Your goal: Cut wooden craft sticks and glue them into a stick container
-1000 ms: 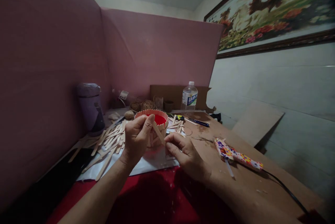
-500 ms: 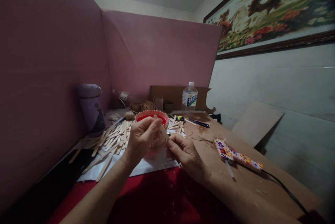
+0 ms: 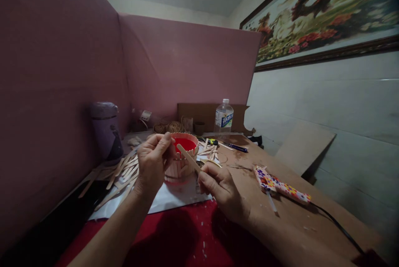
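My right hand (image 3: pixel 222 190) grips a wooden craft stick (image 3: pixel 188 156) near its lower end, and the stick slants up to the left. My left hand (image 3: pixel 154 156) is raised at the left of a red container (image 3: pixel 183 169), its thumb and fingers pinched together. Whether something small sits in that pinch I cannot make out. Pale wooden sticks cover the container's outside, and its red inside shows at the top. It stands upright on a white sheet (image 3: pixel 168 200). Loose craft sticks (image 3: pixel 120 175) lie heaped to the left, partly behind my left hand.
A flower-patterned glue gun (image 3: pixel 280 186) with a black cord lies on the right of the table (image 3: pixel 314 221). Behind are a plastic bottle (image 3: pixel 224 117), a dark blue pen-like tool (image 3: pixel 236 147) and twine balls (image 3: pixel 174 127). A purple flask (image 3: pixel 107 134) stands at left.
My left hand has come away from the craft stick and moved left, uncovering more of the container. My right hand still holds the stick.
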A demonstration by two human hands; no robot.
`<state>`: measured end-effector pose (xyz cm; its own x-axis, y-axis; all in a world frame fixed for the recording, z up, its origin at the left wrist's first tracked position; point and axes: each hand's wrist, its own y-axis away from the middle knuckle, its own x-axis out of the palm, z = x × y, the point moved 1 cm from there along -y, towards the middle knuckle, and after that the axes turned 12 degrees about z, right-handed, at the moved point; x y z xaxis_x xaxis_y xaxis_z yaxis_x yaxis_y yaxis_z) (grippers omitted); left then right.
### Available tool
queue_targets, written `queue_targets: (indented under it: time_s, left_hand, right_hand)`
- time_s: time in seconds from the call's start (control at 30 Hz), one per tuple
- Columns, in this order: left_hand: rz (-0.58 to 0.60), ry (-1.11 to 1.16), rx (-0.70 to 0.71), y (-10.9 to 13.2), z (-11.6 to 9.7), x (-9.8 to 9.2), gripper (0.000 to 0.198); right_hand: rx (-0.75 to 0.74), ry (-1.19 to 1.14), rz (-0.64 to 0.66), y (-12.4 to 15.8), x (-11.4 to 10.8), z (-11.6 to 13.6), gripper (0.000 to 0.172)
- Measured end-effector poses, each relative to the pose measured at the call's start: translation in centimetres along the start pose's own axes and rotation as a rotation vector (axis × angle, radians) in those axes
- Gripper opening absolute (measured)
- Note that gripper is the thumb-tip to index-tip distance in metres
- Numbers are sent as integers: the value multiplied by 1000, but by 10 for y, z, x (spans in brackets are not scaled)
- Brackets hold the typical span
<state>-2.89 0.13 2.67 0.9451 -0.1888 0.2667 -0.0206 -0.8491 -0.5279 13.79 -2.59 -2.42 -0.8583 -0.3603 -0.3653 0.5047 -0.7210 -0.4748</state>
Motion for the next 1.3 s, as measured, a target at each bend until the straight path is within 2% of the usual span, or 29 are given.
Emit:
queue_targets:
  time_s: [0.1, 0.23, 0.4, 0.53, 0.7, 0.77, 1.13, 1.3]
  left_hand:
    - [-20, -71, 83, -2, -1, -4, 35]
    - [-11, -322, 204, 1, 4, -2, 40]
    - [73, -411, 242, 6, 12, 3, 38]
    - [103, -454, 237, 8, 11, 7, 38]
    - [263, -449, 221, 11, 5, 14, 35]
    - [290, -472, 241, 11, 5, 16, 36]
    - [232, -453, 227, 11, 13, 13, 39]
    - [239, -424, 233, 14, 15, 15, 20]
  right_hand:
    - [-16, -17, -59, 0, 0, -2, 31]
    - [-7, -35, -124, 0, -1, -5, 32]
    - [1, -48, -147, -1, 0, -9, 31]
    - [-1, -59, -152, -1, 1, -11, 30]
    - [-19, -58, -192, -1, 0, -12, 29]
    - [-19, -55, -200, 0, 0, -13, 28]
    - [-16, -39, -206, 0, 0, -12, 29]
    - [-14, -44, -204, -1, 1, -12, 29]
